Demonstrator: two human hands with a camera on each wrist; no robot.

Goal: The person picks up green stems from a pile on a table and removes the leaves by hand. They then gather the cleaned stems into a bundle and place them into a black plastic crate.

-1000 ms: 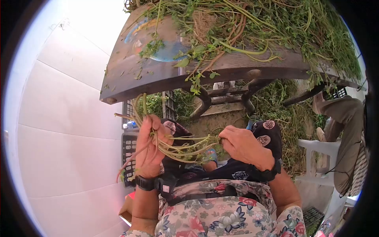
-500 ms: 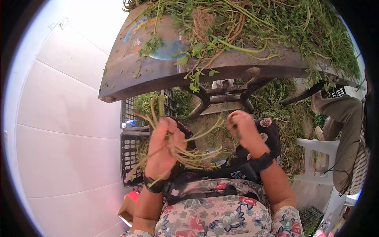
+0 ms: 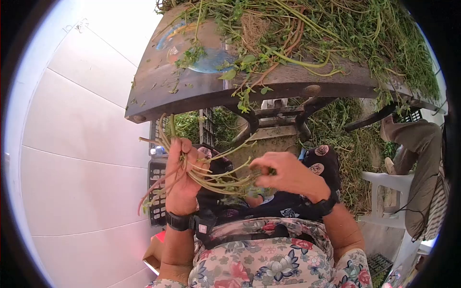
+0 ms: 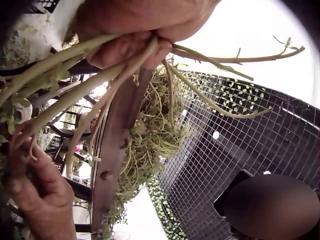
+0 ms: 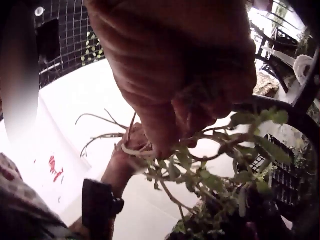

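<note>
In the head view my left hand (image 3: 182, 180) grips a loose bunch of long green and reddish plant stems (image 3: 218, 184). Their thick ends stick up past the fingers and the thinner ends fan toward the right. My right hand (image 3: 290, 175) is at those thinner ends, thumb and fingers pinching a bit of greenery. Seen from the right wrist, its fingertips are on the stems, and leafy sprigs (image 5: 210, 180) hang just below. The left wrist view has the thick stems (image 4: 75, 95) passing under the left fingers, with the right hand (image 4: 45, 200) at their far end.
A wooden table (image 3: 168, 96) ahead carries a large heap of leafy plants (image 3: 336, 29). More cut greenery (image 3: 341, 129) covers the floor below. Black crates (image 3: 157, 182) stand at the left beside a white wall (image 3: 86, 144). Another person's leg (image 3: 415, 139) and a white stool (image 3: 384, 192) are at the right.
The right hand pulled away from the bunch to the upper right, then came back to the stems. The left hand shifted right and returned, still gripping the bunch.
</note>
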